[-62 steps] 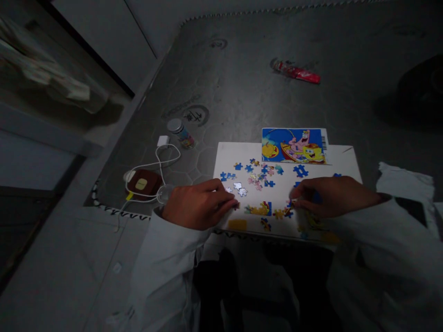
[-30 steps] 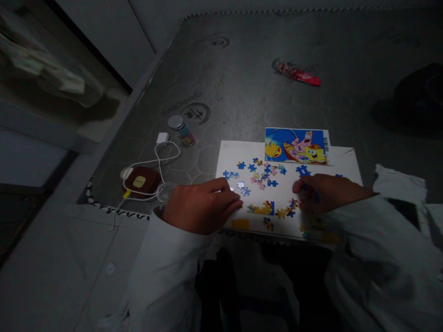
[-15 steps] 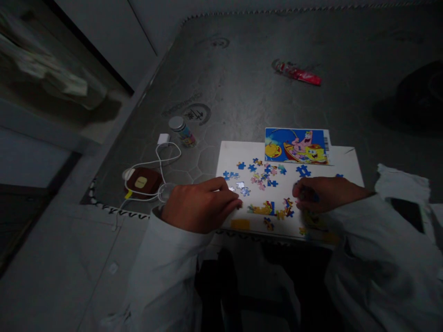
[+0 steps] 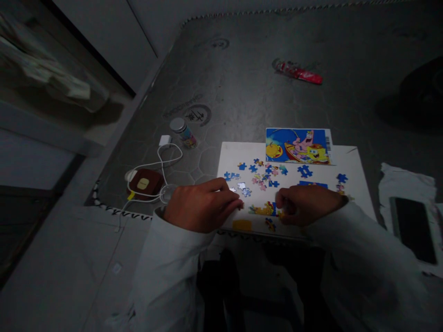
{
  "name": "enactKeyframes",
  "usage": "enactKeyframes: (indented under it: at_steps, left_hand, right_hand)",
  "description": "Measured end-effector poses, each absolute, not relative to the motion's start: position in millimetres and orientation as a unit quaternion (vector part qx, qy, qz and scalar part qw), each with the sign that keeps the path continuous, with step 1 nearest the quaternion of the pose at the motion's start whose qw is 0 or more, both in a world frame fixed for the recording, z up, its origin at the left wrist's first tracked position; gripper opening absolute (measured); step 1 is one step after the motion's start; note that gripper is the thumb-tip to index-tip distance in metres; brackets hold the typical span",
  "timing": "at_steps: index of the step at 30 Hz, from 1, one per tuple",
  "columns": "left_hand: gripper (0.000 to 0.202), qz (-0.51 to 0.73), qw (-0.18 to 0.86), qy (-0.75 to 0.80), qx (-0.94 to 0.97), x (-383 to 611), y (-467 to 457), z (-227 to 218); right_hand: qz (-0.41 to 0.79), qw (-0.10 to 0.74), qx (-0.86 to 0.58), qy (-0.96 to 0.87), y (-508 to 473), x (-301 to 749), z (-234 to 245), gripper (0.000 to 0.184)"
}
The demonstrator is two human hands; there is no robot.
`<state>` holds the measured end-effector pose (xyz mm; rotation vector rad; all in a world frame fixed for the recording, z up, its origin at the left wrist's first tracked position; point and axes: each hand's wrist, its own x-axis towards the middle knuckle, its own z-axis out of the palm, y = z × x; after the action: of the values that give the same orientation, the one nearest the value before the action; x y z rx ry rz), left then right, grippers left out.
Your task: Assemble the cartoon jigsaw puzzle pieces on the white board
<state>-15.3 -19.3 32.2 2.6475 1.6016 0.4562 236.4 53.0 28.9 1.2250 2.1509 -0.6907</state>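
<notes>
Hands on white puzzle board (image 4: 349, 159), lower centre: left hand (image 4: 200, 205) curled, fingertips pressing board edge; right hand (image 4: 304, 204) fingers bunched over joined yellow-blue pieces (image 4: 262, 210); grip unclear. Reference picture (image 4: 297, 145) above.

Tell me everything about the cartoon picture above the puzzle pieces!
The cartoon picture is a flat, glossy-looking rectangular card. It shows bright yellow and pink cartoon characters on a blue background, with a white strip and barcode on its right edge. It lies face up across the far edge of the white board, partly on the grey mat. No hand touches it.
</notes>
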Motion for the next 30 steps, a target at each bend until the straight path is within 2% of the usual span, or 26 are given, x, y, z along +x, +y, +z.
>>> enactKeyframes:
  at_steps: [4,8,12,16,26,30]
  left_hand:
    - [0.023,0.147,0.004,0.514,0.845,-15.8,-19.0,32.9]
    - [0.023,0.146,0.001,0.518,0.843,-15.1,-18.7,33.8]
    - [0.023,0.141,0.004,0.519,0.843,-15.1,-19.0,34.8]
    - [0.020,0.142,0.006,0.524,0.840,-15.3,-19.2,35.5]
    - [0.016,0.160,0.001,0.511,0.844,-14.4,-17.1,31.0]
    - [0.012,0.164,0.014,0.523,0.836,-9.5,-15.6,30.7]
  right_hand:
    - [-0.239,0.278,0.478,0.798,54.8,232.4,29.3,0.021]
    - [-0.216,0.275,0.484,0.802,57.0,232.0,35.5,0.007]
    - [-0.214,0.276,0.483,0.803,57.3,233.9,37.8,0.010]
    - [-0.240,0.268,0.479,0.801,58.3,238.0,33.7,0.031]
    - [-0.245,0.219,0.443,0.834,56.7,242.1,32.7,0.010]
    - [-0.246,0.174,0.427,0.852,54.8,247.0,31.5,0.012]
